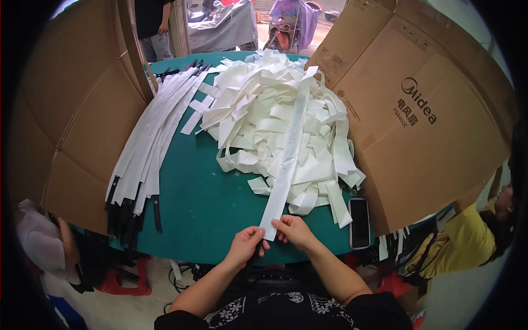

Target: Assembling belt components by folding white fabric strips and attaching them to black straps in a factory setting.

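Note:
A long, flat white strip (289, 157), seemingly thin fabric, runs from the table's near edge up over a large heap of similar white strips (264, 121). My left hand (246, 247) pinches the left side of its near end between thumb and fingers. On the opposite side of that end, my right hand (293, 231) grips the edge with bent fingers. Whether the strip's end is parted into an opening is too small to tell. To the left lies a bundle of white-covered black bands (157, 132), their dark ends poking out at both ends.
Cardboard panels stand at the left (82, 110) and right (423, 104) of the green table (192, 187). A phone (359, 223) lies near the right edge. One person (467, 236) sits at right, another (47, 242) at left; a third (154, 27) stands beyond.

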### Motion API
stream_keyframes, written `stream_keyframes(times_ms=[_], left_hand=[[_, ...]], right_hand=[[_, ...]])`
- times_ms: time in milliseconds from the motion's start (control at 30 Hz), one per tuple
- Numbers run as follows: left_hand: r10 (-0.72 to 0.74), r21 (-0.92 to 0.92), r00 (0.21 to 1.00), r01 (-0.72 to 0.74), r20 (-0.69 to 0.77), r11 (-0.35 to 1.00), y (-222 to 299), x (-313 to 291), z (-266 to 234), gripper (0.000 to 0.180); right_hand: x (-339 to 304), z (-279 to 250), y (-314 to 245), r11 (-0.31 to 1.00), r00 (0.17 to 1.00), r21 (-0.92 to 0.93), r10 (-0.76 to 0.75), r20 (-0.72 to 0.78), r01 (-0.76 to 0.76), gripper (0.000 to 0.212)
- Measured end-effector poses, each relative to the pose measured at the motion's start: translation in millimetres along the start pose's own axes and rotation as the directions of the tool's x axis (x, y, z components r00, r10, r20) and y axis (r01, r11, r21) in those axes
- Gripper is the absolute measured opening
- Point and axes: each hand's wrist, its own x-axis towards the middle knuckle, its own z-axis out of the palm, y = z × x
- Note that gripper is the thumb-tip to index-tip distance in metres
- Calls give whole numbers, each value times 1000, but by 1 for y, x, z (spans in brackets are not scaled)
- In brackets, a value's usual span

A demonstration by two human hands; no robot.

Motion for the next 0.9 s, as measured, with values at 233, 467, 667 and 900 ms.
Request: stream_keyframes(times_ms=[233, 467, 667, 900], left_hand=[[-48, 31, 997, 46, 67, 998, -20, -51, -7, 27], [40, 20, 995, -42, 94, 999, 3, -45, 0, 25], [-77, 64, 994, 72, 73, 995, -13, -68, 0, 25], [82, 28, 984, -87, 156, 996, -19, -57, 19, 20]], right_hand=[[3, -4, 2, 960, 970, -204, -215, -113, 189, 31], [-18, 5, -5, 991, 989, -88, -94, 113, 104, 24], [-19, 3, -5, 973, 985, -210, -60, 160, 93, 24], [-14, -12, -25, 980, 982, -76, -183, 43, 186, 24]])
